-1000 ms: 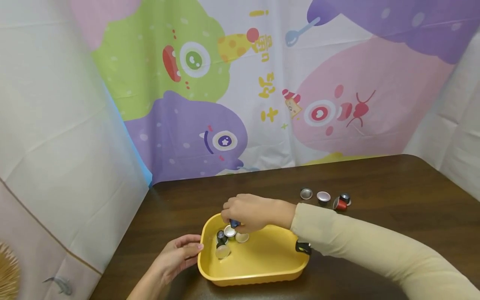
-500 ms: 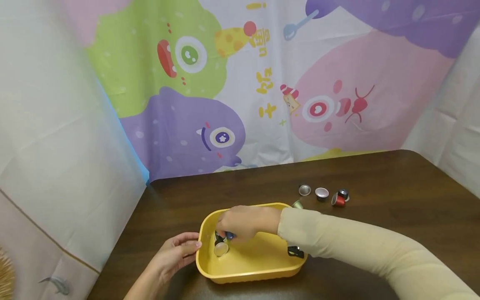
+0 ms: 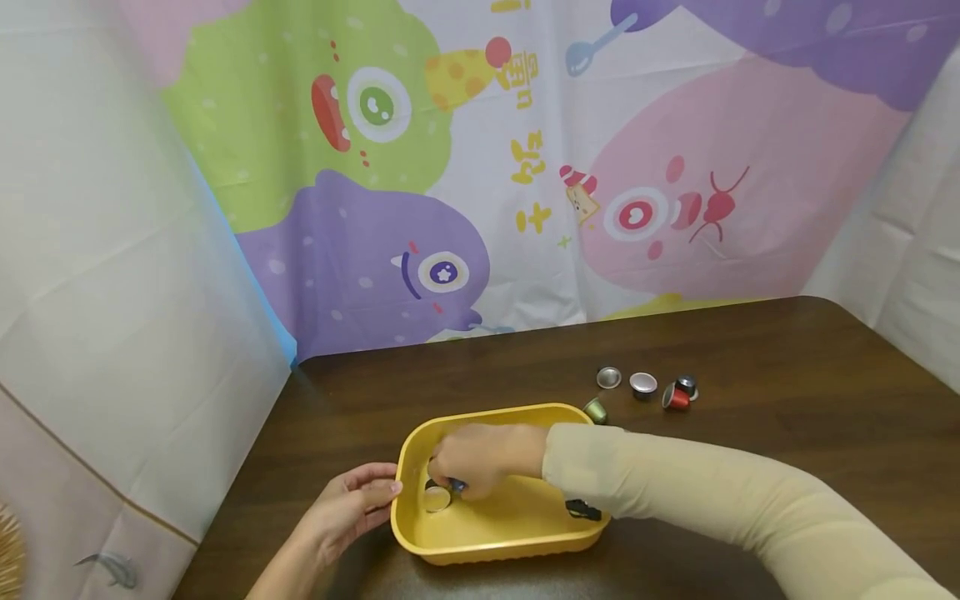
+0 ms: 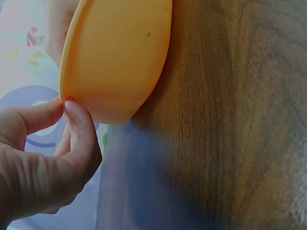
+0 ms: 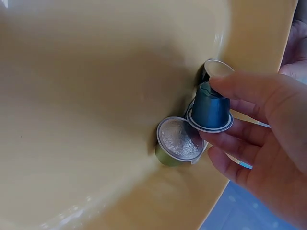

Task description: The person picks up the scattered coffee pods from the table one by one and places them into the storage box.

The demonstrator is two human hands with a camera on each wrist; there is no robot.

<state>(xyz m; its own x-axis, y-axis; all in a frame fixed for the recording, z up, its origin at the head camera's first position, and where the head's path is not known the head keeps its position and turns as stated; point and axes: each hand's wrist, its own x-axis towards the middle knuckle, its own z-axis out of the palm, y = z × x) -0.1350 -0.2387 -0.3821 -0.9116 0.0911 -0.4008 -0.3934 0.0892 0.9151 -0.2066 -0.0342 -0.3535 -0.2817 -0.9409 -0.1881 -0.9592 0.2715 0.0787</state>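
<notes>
My left hand (image 3: pixel 352 504) pinches the left rim of a yellow basin (image 3: pixel 495 552) between thumb and fingers, seen also in the left wrist view. Inside the basin, near its left end, my right hand (image 3: pixel 480 458) holds a dark blue coffee capsule (image 5: pixel 210 112) by thumb and fingers, its wide rim facing down in the right wrist view. Close by lie a green capsule with a silver lid (image 5: pixel 180 139) and a white-lidded capsule (image 5: pixel 219 68), partly covered by the thumb. A pale lid (image 3: pixel 437 500) shows in the head view; the hand hides other capsules.
On the dark wooden table (image 3: pixel 787 467), behind and right of the basin, lie a green capsule (image 3: pixel 596 411), a silver-lidded one (image 3: pixel 609 377), a pink-lidded one (image 3: pixel 642 385), a red one (image 3: pixel 677 398) and a dark one (image 3: pixel 686 385). A printed curtain (image 3: pixel 540 275) hangs behind.
My right hand has moved left and lower into the basin with the blue capsule. The green capsule on the table has come out from behind the sleeve. My left hand keeps its hold.
</notes>
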